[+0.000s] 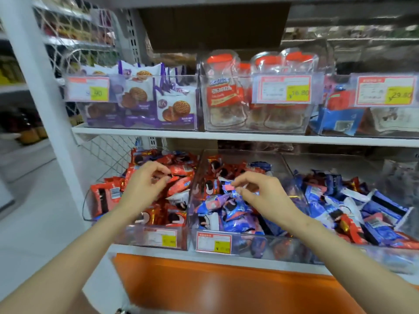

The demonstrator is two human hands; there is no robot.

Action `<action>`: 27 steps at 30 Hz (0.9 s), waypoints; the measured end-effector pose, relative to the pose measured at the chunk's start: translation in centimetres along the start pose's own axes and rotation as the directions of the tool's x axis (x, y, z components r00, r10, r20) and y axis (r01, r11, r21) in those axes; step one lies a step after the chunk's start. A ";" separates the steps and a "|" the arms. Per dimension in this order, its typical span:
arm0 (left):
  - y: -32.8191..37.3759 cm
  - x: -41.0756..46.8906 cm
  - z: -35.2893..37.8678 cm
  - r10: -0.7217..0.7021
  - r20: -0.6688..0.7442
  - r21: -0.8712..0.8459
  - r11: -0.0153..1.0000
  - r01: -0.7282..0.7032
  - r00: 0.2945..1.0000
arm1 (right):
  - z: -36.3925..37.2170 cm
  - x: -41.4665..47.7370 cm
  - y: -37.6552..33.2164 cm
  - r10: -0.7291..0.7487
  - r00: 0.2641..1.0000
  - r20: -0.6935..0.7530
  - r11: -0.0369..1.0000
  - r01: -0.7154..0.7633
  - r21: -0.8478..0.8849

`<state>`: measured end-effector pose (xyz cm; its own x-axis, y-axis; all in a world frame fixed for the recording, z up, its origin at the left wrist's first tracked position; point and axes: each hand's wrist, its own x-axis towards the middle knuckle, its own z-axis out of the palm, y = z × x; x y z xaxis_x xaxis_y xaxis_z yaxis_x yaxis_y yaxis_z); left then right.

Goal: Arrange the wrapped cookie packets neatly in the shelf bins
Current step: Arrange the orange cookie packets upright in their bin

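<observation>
On the lower shelf stand three clear bins of wrapped cookie packets. The left bin point(136, 237) holds red packets point(106, 196). Red packets lie at the back of the middle bin point(200, 175) and blue ones point(229, 214) at the front. The right bin point(385, 257) holds mostly blue packets with a few red. My left hand point(142, 186) hovers over the left bin, thumb and forefinger pinching the end of a red packet point(181, 171). Over the middle bin, my right hand point(263, 193) pinches the crimped end of a blue packet point(227, 188).
The upper shelf point(158, 132) carries bins of purple-wrapped biscuits point(174, 109), clear jar-shaped packs point(223, 98) and blue packs point(335, 123), each with a price tag. A white upright post point(38, 87) and wire mesh point(108, 155) close the left side. An orange panel point(226, 291) lies below.
</observation>
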<state>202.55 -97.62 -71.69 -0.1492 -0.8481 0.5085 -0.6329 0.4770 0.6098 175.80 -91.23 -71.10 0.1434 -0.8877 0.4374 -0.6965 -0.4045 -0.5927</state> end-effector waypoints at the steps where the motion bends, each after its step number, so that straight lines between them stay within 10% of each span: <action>1: -1.1 0.0 -0.8 -0.029 -0.019 0.014 0.999 0.030 0.999 | 0.7 0.4 -0.6 -0.015 1.000 0.025 1.000 0.014 0.005; 10: -7.0 -1.1 -2.7 -0.043 0.177 0.448 0.893 -0.042 0.983 | 5.7 4.1 -2.7 -0.108 0.984 0.145 0.994 0.111 -0.017; 15: -7.3 -0.1 -4.2 -0.037 -0.085 0.417 0.906 0.069 0.996 | 7.3 6.5 -3.3 -0.124 0.979 0.162 0.985 0.141 -0.100; 20: -7.1 0.3 -2.1 0.205 0.148 0.521 0.815 -0.252 0.968 | 7.8 8.6 -3.2 -0.101 0.984 0.148 0.971 0.130 -0.199; 27: -7.7 1.2 -1.5 -0.035 0.125 0.577 0.815 -0.044 0.992 | 9.1 11.0 -3.7 0.011 0.974 0.227 0.946 0.063 -0.318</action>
<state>208.39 -101.92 -74.87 -0.2207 -0.8862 0.4072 -0.9480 0.2931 0.1241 186.37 -101.48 -70.22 0.2914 -0.9190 0.2655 -0.8734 -0.3688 -0.3181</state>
